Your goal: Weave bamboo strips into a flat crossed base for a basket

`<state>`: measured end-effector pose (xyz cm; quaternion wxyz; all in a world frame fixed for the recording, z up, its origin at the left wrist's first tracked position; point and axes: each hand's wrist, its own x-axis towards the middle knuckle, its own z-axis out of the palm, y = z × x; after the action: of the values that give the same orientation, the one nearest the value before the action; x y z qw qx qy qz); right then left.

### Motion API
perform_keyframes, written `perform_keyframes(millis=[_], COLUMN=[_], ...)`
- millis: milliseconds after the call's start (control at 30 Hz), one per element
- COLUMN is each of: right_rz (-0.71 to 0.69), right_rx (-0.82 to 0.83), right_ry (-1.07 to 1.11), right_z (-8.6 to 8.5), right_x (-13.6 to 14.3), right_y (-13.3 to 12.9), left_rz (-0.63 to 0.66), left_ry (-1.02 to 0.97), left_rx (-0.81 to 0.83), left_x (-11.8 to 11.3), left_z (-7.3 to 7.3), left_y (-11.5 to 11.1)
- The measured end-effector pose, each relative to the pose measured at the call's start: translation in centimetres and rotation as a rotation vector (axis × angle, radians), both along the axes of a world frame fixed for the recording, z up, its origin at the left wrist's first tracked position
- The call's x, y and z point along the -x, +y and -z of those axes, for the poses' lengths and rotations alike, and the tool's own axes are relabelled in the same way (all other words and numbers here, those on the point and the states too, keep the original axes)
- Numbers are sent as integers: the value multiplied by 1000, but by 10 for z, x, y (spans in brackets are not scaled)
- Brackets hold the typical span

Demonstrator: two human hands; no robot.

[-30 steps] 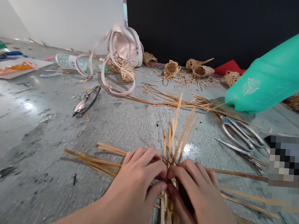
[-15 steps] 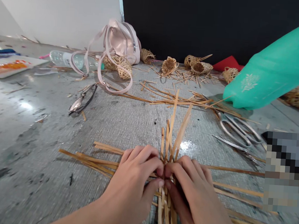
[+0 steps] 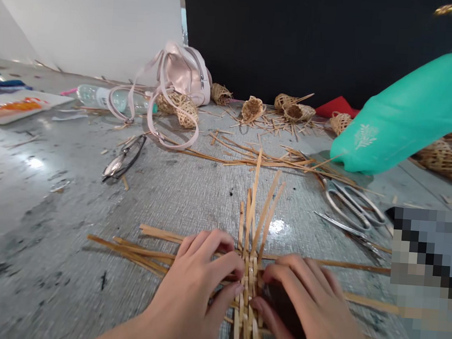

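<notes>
A cross of flat bamboo strips (image 3: 247,279) lies woven together on the grey table. My left hand (image 3: 203,276) is closed at the left edge of the weave, thumb and forefinger gripping the strips. At the right edge, the curled fingers and thumb of my right hand (image 3: 302,299) press on the same strips, with a gap between thumb tip and forefinger. Loose strip ends (image 3: 263,213) fan out away from me, and others run left and right beneath my hands. What lies under both palms is hidden.
Large scissors (image 3: 353,204) lie to the right, before a green bottle (image 3: 403,115). Loose strips (image 3: 250,158) cross the table behind the weave. Farther back are a pink bag (image 3: 184,76), small woven baskets (image 3: 251,109) and a plastic bottle (image 3: 115,98). Glasses (image 3: 124,160) lie left.
My right hand has shifted right, away from my left, and its thumb and forefinger have spread apart. More of the weave's middle shows between the hands. The whole view has shifted slightly.
</notes>
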<state>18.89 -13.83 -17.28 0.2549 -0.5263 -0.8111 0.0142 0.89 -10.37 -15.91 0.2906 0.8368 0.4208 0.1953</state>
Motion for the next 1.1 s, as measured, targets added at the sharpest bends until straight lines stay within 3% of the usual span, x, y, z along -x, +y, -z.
perform_keyframes(millis=[433, 833, 1100], right_rz=[54, -24, 4], right_rx=[57, -38, -5], right_ry=[156, -96, -58], right_z=[7, 1, 7], right_x=[5, 5, 9], right_y=[-3, -2, -5], left_rz=[6, 6, 33], left_ry=[29, 5, 19], left_rx=[-7, -15, -121], left_x=[0, 1, 2], left_z=[0, 1, 4], left_y=[2, 0, -3])
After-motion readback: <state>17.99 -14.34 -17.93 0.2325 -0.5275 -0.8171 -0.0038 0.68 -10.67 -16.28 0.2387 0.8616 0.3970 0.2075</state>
